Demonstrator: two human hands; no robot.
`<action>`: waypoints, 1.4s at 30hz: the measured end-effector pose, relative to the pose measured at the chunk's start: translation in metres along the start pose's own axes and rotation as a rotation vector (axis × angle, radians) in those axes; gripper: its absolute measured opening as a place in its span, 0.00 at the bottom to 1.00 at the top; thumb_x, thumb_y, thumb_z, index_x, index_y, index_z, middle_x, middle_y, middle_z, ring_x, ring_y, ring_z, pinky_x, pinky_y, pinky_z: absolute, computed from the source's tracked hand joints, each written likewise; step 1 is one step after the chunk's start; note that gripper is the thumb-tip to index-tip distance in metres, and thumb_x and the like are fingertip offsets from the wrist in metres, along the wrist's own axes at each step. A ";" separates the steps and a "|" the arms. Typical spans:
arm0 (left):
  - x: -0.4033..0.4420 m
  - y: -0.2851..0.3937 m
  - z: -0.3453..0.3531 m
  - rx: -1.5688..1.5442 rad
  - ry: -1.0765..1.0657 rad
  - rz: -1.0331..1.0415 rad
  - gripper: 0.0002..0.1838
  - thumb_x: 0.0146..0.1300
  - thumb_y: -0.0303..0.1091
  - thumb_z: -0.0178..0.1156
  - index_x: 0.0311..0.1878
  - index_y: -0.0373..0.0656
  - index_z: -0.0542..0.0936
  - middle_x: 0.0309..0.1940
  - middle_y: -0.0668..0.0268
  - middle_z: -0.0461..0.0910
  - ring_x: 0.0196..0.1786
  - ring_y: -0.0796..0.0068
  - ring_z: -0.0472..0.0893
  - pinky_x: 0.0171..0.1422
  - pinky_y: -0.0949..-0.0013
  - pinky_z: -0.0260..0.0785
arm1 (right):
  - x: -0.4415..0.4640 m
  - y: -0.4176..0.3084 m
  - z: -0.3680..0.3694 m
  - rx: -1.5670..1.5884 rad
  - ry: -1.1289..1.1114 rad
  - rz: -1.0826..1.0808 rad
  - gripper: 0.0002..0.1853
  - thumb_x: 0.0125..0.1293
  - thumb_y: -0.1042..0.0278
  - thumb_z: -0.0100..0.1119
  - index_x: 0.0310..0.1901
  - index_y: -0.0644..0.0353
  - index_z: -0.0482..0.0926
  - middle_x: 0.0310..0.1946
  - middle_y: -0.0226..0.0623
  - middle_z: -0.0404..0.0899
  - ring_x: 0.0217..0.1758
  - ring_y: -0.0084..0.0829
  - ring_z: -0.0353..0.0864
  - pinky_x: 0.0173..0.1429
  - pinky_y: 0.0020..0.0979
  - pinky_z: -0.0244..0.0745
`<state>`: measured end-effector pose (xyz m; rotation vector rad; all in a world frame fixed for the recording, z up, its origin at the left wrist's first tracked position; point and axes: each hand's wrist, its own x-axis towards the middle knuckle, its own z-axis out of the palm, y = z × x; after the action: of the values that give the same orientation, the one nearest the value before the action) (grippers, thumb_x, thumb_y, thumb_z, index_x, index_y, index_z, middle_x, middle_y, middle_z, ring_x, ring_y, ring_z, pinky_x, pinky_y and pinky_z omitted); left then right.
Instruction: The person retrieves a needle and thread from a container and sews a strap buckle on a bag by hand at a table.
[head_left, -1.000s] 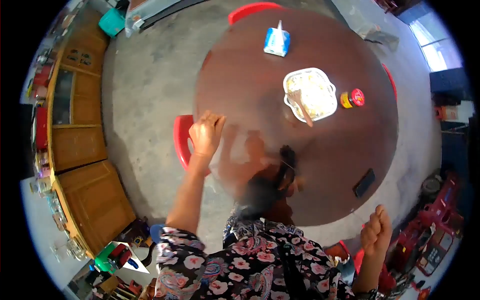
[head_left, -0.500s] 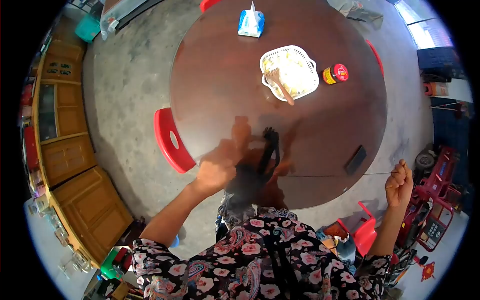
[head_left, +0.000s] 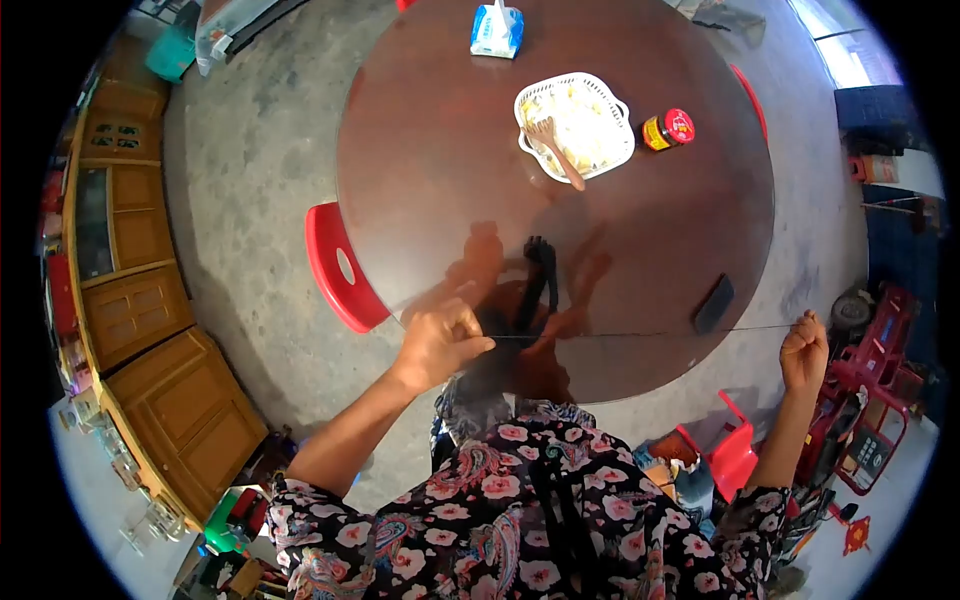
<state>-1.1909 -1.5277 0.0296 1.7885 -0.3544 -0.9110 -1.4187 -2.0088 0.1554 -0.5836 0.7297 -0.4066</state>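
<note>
A thin dark thread (head_left: 620, 335) runs almost straight across the near part of the round brown table, stretched between my two hands. My left hand (head_left: 438, 346) is closed at the table's near-left edge, thumb against fingers, pinching one end. Out past the table's right edge, my right hand (head_left: 803, 352) is raised with its fingertips pinched on the other end. Beneath the thread's right part lies a black phone-like slab (head_left: 713, 304) on the table. Whether a needle is on the thread is too small to tell.
On the table (head_left: 430, 180) stand a white basket (head_left: 627, 145) of pale food pieces with a wooden fork (head_left: 560, 158) on top, a red-lidded jar (head_left: 668, 129) and a tissue pack (head_left: 497, 30). A red chair (head_left: 335, 265) is at the left, another red chair (head_left: 733, 450) at lower right.
My left hand has shifted slightly right and turned, so its thumb now shows. The right hand stays nearly in place, still pinching the thread. Table items sit slightly higher in view.
</note>
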 end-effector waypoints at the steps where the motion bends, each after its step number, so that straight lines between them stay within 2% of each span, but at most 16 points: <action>1: -0.002 0.004 0.000 -0.116 -0.026 -0.079 0.13 0.46 0.24 0.70 0.20 0.41 0.72 0.17 0.73 0.69 0.20 0.85 0.67 0.23 0.77 0.59 | 0.001 -0.002 -0.008 0.005 0.019 0.004 0.06 0.69 0.71 0.43 0.42 0.63 0.69 0.23 0.26 0.63 0.24 0.20 0.64 0.30 0.21 0.68; 6: -0.006 0.022 -0.004 -0.470 -0.062 -0.106 0.16 0.48 0.29 0.71 0.22 0.45 0.70 0.22 0.75 0.66 0.25 0.87 0.64 0.29 0.80 0.57 | 0.010 -0.002 -0.036 0.044 0.173 0.012 0.05 0.67 0.74 0.44 0.39 0.64 0.70 0.21 0.27 0.64 0.24 0.20 0.65 0.27 0.20 0.68; 8: -0.004 0.033 -0.005 -0.764 0.004 0.014 0.17 0.46 0.31 0.72 0.22 0.45 0.69 0.26 0.74 0.65 0.25 0.84 0.63 0.31 0.78 0.58 | 0.012 0.002 -0.042 0.082 0.182 0.066 0.05 0.67 0.74 0.44 0.38 0.64 0.70 0.20 0.27 0.65 0.23 0.20 0.65 0.27 0.20 0.68; 10: -0.002 0.036 -0.002 -0.806 0.020 0.096 0.16 0.47 0.29 0.70 0.22 0.46 0.68 0.28 0.72 0.65 0.25 0.81 0.64 0.32 0.76 0.59 | 0.011 0.010 -0.038 0.072 0.198 0.084 0.05 0.66 0.74 0.44 0.38 0.64 0.70 0.20 0.27 0.65 0.22 0.20 0.65 0.27 0.20 0.67; 13: -0.001 0.052 -0.004 -1.277 0.038 -0.007 0.12 0.50 0.22 0.61 0.20 0.44 0.67 0.30 0.67 0.69 0.25 0.80 0.66 0.30 0.77 0.61 | 0.011 0.024 -0.028 0.055 0.209 0.101 0.05 0.66 0.74 0.45 0.39 0.64 0.70 0.20 0.27 0.64 0.22 0.19 0.65 0.26 0.20 0.67; 17: 0.000 0.047 -0.005 -1.368 -0.019 -0.016 0.12 0.50 0.22 0.61 0.21 0.45 0.67 0.29 0.67 0.69 0.24 0.81 0.66 0.30 0.77 0.62 | 0.016 0.019 -0.041 0.087 0.160 0.115 0.07 0.66 0.74 0.43 0.40 0.65 0.72 0.22 0.27 0.66 0.23 0.20 0.66 0.27 0.21 0.68; 20: -0.003 0.040 -0.006 -1.242 -0.017 -0.040 0.12 0.50 0.20 0.61 0.23 0.45 0.68 0.26 0.68 0.69 0.23 0.81 0.65 0.29 0.77 0.61 | 0.017 0.012 -0.040 0.067 0.201 0.110 0.06 0.66 0.74 0.44 0.39 0.65 0.70 0.21 0.27 0.65 0.22 0.20 0.65 0.26 0.20 0.66; 22: -0.006 0.040 -0.007 -1.174 -0.043 -0.127 0.15 0.48 0.22 0.64 0.25 0.46 0.65 0.22 0.72 0.64 0.21 0.81 0.63 0.27 0.75 0.58 | 0.018 0.011 -0.036 0.062 0.219 0.092 0.06 0.66 0.73 0.44 0.39 0.65 0.70 0.21 0.28 0.65 0.22 0.20 0.65 0.25 0.20 0.66; 29: -0.015 0.033 -0.019 -1.161 -0.185 -0.213 0.17 0.44 0.21 0.66 0.32 0.45 0.68 0.21 0.72 0.62 0.18 0.84 0.58 0.21 0.77 0.55 | 0.024 -0.007 -0.052 0.010 0.188 0.066 0.06 0.67 0.72 0.44 0.39 0.63 0.71 0.21 0.27 0.66 0.23 0.20 0.66 0.25 0.20 0.68; 34: -0.016 0.027 -0.027 -1.197 -0.221 -0.227 0.15 0.45 0.21 0.65 0.32 0.44 0.69 0.21 0.73 0.62 0.19 0.84 0.58 0.22 0.78 0.56 | 0.021 -0.012 -0.049 -0.055 0.218 0.007 0.05 0.67 0.73 0.44 0.39 0.63 0.70 0.20 0.27 0.65 0.23 0.21 0.66 0.26 0.20 0.68; 36: -0.012 0.023 -0.022 -0.940 -0.120 -0.165 0.14 0.46 0.22 0.65 0.32 0.44 0.70 0.23 0.71 0.67 0.21 0.82 0.63 0.25 0.78 0.59 | 0.018 -0.014 -0.049 -0.082 0.234 -0.032 0.05 0.67 0.74 0.43 0.39 0.63 0.70 0.20 0.28 0.65 0.23 0.21 0.66 0.26 0.20 0.68; 37: -0.010 0.017 -0.021 -0.780 -0.107 -0.188 0.13 0.48 0.25 0.66 0.35 0.43 0.73 0.29 0.68 0.73 0.28 0.79 0.71 0.33 0.77 0.66 | 0.017 -0.018 -0.051 -0.061 0.257 -0.090 0.05 0.67 0.74 0.43 0.40 0.63 0.70 0.21 0.28 0.65 0.24 0.21 0.66 0.27 0.21 0.69; 38: -0.009 0.016 -0.013 -0.779 -0.120 -0.189 0.13 0.48 0.25 0.66 0.35 0.43 0.73 0.29 0.68 0.73 0.28 0.79 0.71 0.33 0.77 0.66 | 0.014 -0.022 -0.054 -0.040 0.282 -0.148 0.05 0.68 0.74 0.43 0.40 0.63 0.70 0.21 0.28 0.65 0.24 0.20 0.66 0.28 0.21 0.69; 40: -0.010 0.018 0.010 -0.161 -0.033 -0.023 0.16 0.49 0.29 0.67 0.41 0.41 0.74 0.34 0.67 0.76 0.37 0.78 0.75 0.43 0.74 0.68 | 0.006 -0.046 -0.079 -0.056 0.240 -0.150 0.06 0.68 0.73 0.43 0.41 0.64 0.69 0.21 0.28 0.65 0.24 0.20 0.66 0.29 0.21 0.69; 41: -0.009 0.026 0.021 0.132 -0.034 -0.012 0.21 0.47 0.32 0.68 0.45 0.40 0.74 0.38 0.64 0.77 0.43 0.70 0.77 0.51 0.68 0.69 | 0.000 -0.052 -0.089 -0.075 0.187 -0.139 0.06 0.69 0.72 0.43 0.42 0.64 0.69 0.21 0.28 0.66 0.24 0.21 0.67 0.30 0.21 0.69; 42: -0.008 0.023 0.033 0.458 -0.021 0.215 0.25 0.44 0.32 0.69 0.47 0.40 0.74 0.45 0.61 0.76 0.49 0.62 0.76 0.54 0.63 0.68 | -0.008 -0.044 -0.080 -0.070 0.201 -0.142 0.06 0.69 0.72 0.43 0.42 0.64 0.69 0.21 0.28 0.66 0.24 0.21 0.67 0.30 0.21 0.69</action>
<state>-1.2165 -1.5544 0.0485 2.1036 -0.8046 -0.7330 -1.4878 -2.0668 0.1390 -0.6688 0.9008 -0.5787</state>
